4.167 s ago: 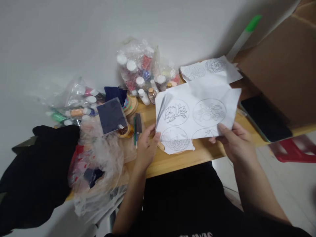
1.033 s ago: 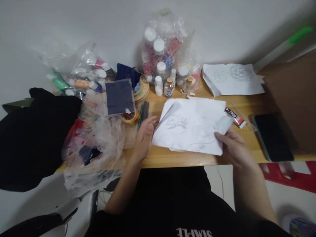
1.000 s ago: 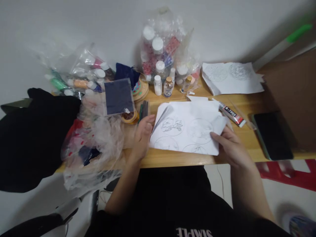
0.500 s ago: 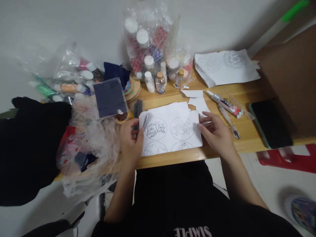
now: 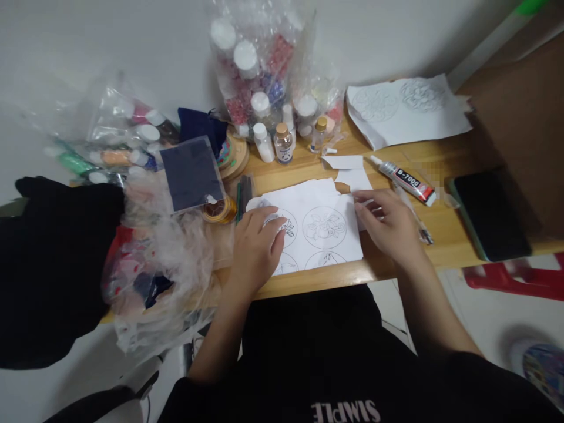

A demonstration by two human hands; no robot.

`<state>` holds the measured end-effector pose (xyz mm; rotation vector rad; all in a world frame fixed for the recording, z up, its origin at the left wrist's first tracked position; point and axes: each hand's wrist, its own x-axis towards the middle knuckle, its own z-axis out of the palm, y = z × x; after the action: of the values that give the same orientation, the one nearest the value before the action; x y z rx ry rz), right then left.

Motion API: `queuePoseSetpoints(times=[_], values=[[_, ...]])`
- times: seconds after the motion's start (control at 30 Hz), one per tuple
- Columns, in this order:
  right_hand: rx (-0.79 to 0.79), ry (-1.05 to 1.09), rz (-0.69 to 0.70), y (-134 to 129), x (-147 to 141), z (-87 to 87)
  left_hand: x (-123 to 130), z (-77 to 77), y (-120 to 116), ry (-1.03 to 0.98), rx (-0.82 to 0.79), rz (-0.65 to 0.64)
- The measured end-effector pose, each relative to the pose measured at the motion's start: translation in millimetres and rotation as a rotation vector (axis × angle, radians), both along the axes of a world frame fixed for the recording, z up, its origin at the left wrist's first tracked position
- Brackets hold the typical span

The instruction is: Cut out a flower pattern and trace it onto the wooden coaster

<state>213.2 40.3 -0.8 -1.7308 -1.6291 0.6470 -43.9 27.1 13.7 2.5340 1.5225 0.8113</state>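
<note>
A stack of white paper sheets (image 5: 324,247) lies at the front of the wooden table, printed with flower line drawings inside circles. My left hand (image 5: 258,247) rests flat over its left side, fingers stretched out, covering part of one drawing. At the upper right edge of the stack is my right hand (image 5: 388,226), its thumb and fingers apart and curved by the paper's side. Behind the stack lie cut paper scraps (image 5: 355,179). A B-7000 glue tube (image 5: 408,181) sits just beyond my right hand, with a pen (image 5: 425,235) partly hidden beneath.
Small bottles (image 5: 284,144) and a plastic bag of jars (image 5: 251,76) stand against the wall. To the left are a dark square packet (image 5: 189,173), a thread spool (image 5: 220,210) and crumpled plastic bags (image 5: 176,264). A phone (image 5: 489,214) and a printed sheet (image 5: 405,111) lie right.
My left hand has moved from the stack's left edge onto its top, and the lifted corner there now lies lower. My right hand stays by the right edge. The view has shifted slightly.
</note>
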Motion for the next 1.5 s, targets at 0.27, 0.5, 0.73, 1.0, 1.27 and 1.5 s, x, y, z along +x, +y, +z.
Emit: queuePoseSetpoints(times=[0.27, 0.5, 0.73, 1.0, 1.27, 1.5], values=[[-0.133, -0.006, 0.008, 6.1, 1.1, -4.8, -6.9, -12.5, -2.6, -0.006, -0.072, 0.042], [-0.216, 0.118, -0.020, 14.6, 4.4, -4.2, -8.4, -16.8, -2.3, -0.013, -0.074, 0.054], [-0.183, 0.124, 0.082, 11.6, 6.9, -2.2, -7.3, -15.9, -1.5, -0.032, -0.107, 0.056], [-0.016, 0.010, 0.164, 4.0, -0.3, 8.3, -6.8, -12.6, -0.6, 0.063, -0.052, 0.054], [-0.123, 0.334, 0.049, -1.7, -4.1, 13.8, -6.5, -6.3, -3.4, -0.004, -0.069, 0.134], [-0.383, 0.810, -0.132, 24.3, -5.9, 31.7, -29.6, 5.7, -11.4, -0.719, -0.259, 0.052]])
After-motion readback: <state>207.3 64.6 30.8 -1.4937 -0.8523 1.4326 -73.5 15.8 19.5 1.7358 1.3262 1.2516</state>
